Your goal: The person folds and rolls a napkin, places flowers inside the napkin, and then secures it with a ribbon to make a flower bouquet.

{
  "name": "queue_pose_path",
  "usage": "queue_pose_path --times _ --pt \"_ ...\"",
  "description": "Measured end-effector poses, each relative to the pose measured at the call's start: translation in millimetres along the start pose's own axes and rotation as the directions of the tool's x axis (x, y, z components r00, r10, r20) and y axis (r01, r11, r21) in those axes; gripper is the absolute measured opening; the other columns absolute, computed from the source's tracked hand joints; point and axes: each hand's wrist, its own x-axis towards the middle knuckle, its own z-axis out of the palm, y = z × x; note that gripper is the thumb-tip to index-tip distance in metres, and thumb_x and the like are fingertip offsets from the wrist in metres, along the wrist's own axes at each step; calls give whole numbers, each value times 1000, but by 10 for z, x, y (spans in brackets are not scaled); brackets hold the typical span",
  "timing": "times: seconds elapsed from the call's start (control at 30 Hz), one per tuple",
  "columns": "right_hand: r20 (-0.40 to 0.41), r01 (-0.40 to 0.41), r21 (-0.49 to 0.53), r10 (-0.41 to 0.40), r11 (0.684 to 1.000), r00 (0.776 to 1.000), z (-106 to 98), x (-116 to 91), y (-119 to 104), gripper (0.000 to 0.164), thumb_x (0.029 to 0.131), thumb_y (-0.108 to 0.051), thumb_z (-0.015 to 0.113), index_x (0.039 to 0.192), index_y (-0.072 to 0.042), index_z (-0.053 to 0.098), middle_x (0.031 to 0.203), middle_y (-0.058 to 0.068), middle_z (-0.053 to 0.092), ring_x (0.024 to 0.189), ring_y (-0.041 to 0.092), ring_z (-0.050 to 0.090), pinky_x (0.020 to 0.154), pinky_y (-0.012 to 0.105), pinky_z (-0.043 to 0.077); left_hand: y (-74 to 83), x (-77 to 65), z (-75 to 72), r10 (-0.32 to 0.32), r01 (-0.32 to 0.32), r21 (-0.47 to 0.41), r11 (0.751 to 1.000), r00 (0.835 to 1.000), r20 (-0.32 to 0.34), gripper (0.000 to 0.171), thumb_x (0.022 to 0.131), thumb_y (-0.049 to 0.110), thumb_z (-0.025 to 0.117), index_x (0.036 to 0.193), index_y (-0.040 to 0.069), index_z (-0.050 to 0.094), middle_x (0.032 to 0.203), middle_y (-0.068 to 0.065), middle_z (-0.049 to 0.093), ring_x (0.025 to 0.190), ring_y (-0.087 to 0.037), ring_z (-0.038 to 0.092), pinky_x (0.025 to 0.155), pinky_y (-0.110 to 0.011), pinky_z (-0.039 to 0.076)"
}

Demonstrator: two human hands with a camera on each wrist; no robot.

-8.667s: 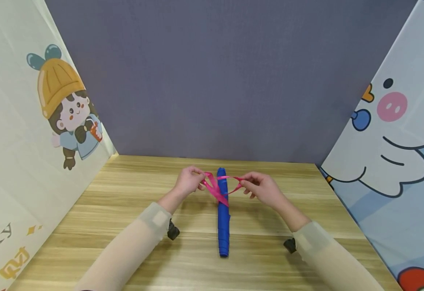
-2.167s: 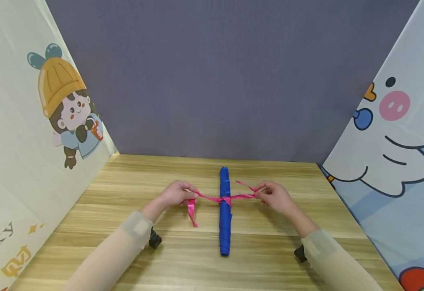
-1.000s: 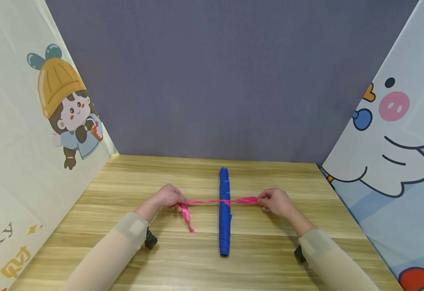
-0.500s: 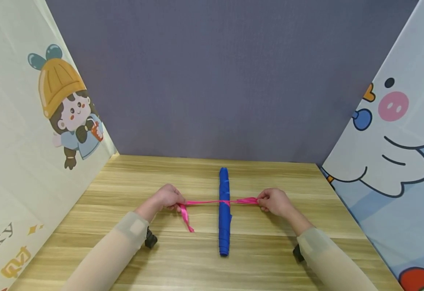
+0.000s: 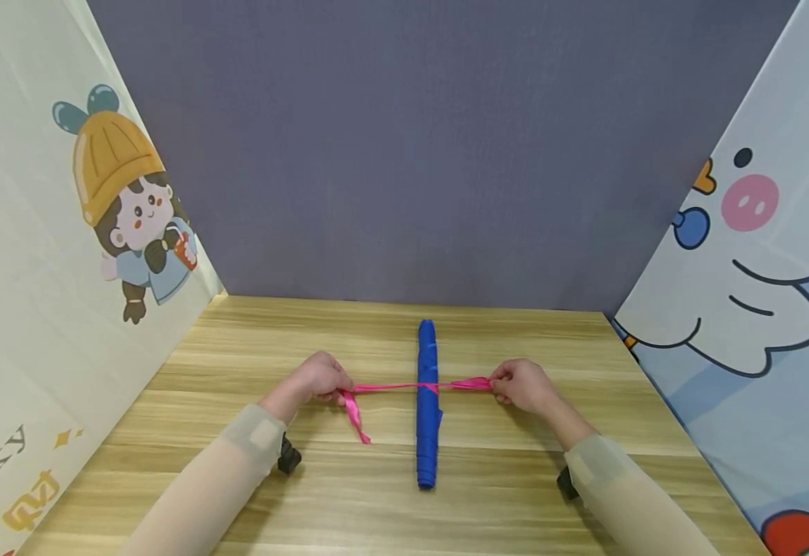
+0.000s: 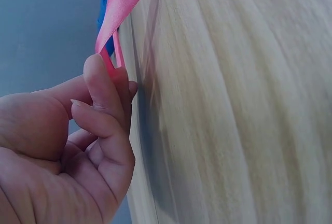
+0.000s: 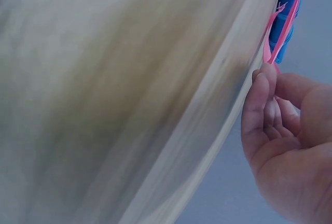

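A long, rolled-up bundle of blue fabric (image 5: 427, 440) lies lengthwise on the wooden table, its near end showing layered edges. Around its middle passes a pink ribbon (image 5: 474, 383), stretched in a nearly straight line to both sides. My left hand (image 5: 321, 375) pinches the ribbon left of the roll, and a loose tail dangles below the fingers. On the other side my right hand (image 5: 522, 384) pinches the ribbon between thumb and fingertips. In the right wrist view a frayed ribbon end (image 7: 280, 9) points back toward the roll. The left wrist view shows the ribbon folded at my left fingertips.
A dark grey panel (image 5: 390, 154) stands along the table's back edge. Printed cartoon panels flank the table, a pale left panel (image 5: 15, 255) and a white and blue right panel (image 5: 793, 324).
Since 8.7 seconds ago the crossed ribbon loops have become a band around the roll. From 2.2 seconds ago my left hand moved outward and the ribbon straightened; the last second is nearly still.
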Motion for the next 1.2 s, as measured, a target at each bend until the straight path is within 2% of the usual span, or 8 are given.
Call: queue_pose_path --times 0.3,0.8,0.9,1.03,1.13,1.2 --pt "-8 4 -15 -4 1000 1000 6 26 15 11 105 -7 70 105 1 78 81 6 75 71 14 70 65 27 58 -19 20 -10 -8 8 2 1000 1000 -6 11 97 4 77 89 -2 82 59 -1 70 48 -3 55 48 -15 36" --pt "-11 -12 -3 12 1000 1000 -3 25 18 12 105 -6 69 105 2 78 82 7 75 71 14 70 64 28 59 -7 0 -14 -16 16 -22 1000 999 32 13 98 5 76 88 -2 79 61 -2 71 50 -4 60 49 -15 40" --pt "-7 -5 -7 5 1000 1000 -5 16 18 12 106 -8 69 107 1 78 83 7 75 72 14 70 65 29 60 -19 3 12 17 -16 -21 1000 999 30 12 99 6 75 92 -3 80 62 -3 71 50 -5 58 49 -17 38" --pt "-10 9 21 -8 1000 1000 -23 5 29 15 107 -11 69 111 2 77 84 9 76 75 15 71 68 31 62 -15 57 64 117 -117 -29 993 993 -14 16 103 9 72 103 -3 81 71 -3 72 59 -8 59 56 -20 44" --pt "-12 32 27 -32 999 999 -58 -3 57 20 108 -14 68 116 3 76 87 10 77 76 16 72 69 31 63 15 108 103 191 -194 -52 980 980 -60 21 106 11 68 114 -5 79 86 -12 76 74 -15 69 67 -26 57" --pt "-22 52 7 -52 999 998 -99 -18 80 23 108 -15 68 121 3 75 89 10 77 75 17 73 67 31 61 45 122 113 240 -243 -15 970 965 -102 25 107 13 68 121 -5 78 101 -16 79 90 -20 73 80 -32 61"
